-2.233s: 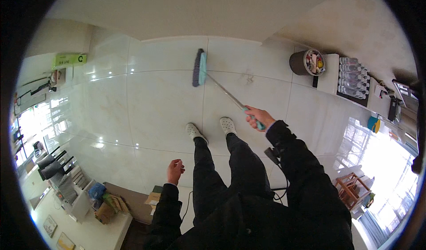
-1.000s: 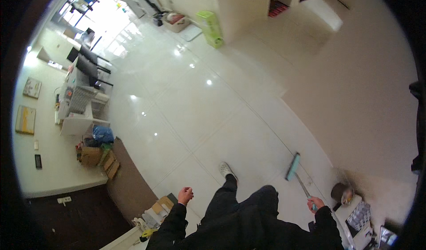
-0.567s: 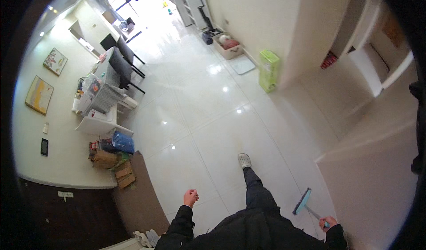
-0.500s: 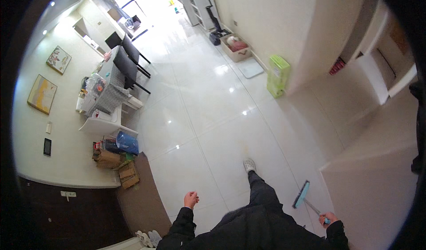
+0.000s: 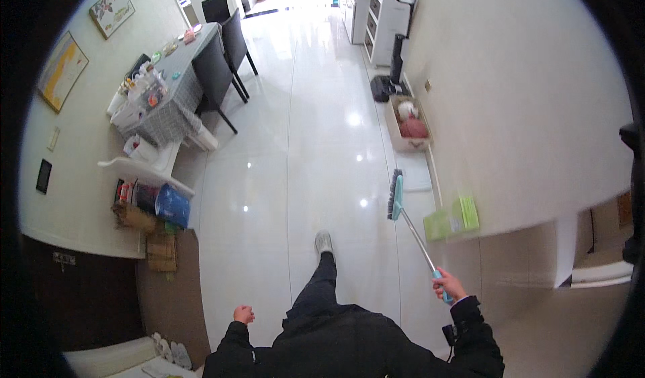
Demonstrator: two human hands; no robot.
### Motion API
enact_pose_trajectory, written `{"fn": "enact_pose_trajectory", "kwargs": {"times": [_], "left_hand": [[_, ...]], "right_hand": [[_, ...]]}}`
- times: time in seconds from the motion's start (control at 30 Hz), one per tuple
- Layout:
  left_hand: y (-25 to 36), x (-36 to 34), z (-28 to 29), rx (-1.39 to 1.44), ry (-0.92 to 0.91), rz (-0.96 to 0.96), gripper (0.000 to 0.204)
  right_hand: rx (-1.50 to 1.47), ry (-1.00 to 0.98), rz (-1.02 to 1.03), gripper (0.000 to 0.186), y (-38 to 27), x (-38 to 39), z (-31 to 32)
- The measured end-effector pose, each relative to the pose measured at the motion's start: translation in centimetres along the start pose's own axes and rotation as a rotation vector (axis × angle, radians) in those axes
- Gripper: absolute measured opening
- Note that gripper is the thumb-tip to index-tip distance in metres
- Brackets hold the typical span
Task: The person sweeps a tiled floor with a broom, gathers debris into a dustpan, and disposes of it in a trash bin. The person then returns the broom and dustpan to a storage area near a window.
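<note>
A scrub brush (image 5: 400, 195) with a light-blue head, dark bristles and a thin metal pole slants up and left from my right hand (image 5: 449, 285). The fingers are wrapped round its blue grip. Its head is held out ahead of me on the right, over the white tiled floor; whether it touches the tiles I cannot tell. My left hand (image 5: 244, 314) hangs low at my left side, fingers curled in, with nothing seen in them.
A green box (image 5: 451, 220) stands by the right wall, close to the brush. Beyond it are a flat white scale (image 5: 417, 175), a bin of soft things (image 5: 411, 143) and a black vacuum stand (image 5: 390, 86). Left are a covered table (image 5: 176, 89), dark chairs (image 5: 213, 72) and cardboard boxes (image 5: 161, 252).
My view has turned right and moved forward along the room. The brush has swung up and ahead, its pole now stretched farther out. My right arm reaches more forward.
</note>
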State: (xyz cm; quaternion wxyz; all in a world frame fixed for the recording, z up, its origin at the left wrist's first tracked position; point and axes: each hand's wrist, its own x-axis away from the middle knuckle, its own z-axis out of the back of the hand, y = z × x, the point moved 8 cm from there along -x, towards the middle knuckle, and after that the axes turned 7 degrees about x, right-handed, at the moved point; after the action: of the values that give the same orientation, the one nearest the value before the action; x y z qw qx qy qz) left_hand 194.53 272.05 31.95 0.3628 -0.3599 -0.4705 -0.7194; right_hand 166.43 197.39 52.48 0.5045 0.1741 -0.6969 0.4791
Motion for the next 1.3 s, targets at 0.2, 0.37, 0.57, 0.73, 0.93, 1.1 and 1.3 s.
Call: {"fn": "enact_pose_trajectory", "kwargs": {"times": [0.2,0.37,0.57,0.73,0.93,1.1,1.3], "left_hand": [[33.9,-11.4,-10.9,-0.307,-0.125,-0.244,0.018],[68.0,-15.9,-24.7,-0.048,-0.182,-0.555,0.025],[96.2,-21.1,-36.5,-0.049,-0.294,-0.679,0.026],[105.3,-30.0,-34.5,0.027,-0.155,-0.402,0.021],[110.5,-42.5,-30.6,0.207,-0.137,-0.017,0.015],[127.1,-54.9,-32.9,0.110,0.086,0.186,0.016],[175.3,-66.2,-48.1,0.036,-0.203,-0.369,0.022]], "right_hand": [[0.081,-0.007,0.092,0.082,-24.0,-9.8,-5.0],[0.096,-0.050,0.127,0.082,-41.3,-18.3,-9.5],[0.087,-0.117,0.096,0.079,-66.7,-34.7,-13.6],[0.396,-0.139,0.174,0.075,-93.1,-45.7,-18.5],[0.379,-0.228,0.119,0.076,-120.3,-60.4,-26.4],[0.468,-0.124,0.183,0.078,-138.0,-73.0,-30.8],[0.375,-0.124,0.170,0.078,-159.9,-81.2,-34.7]]}}
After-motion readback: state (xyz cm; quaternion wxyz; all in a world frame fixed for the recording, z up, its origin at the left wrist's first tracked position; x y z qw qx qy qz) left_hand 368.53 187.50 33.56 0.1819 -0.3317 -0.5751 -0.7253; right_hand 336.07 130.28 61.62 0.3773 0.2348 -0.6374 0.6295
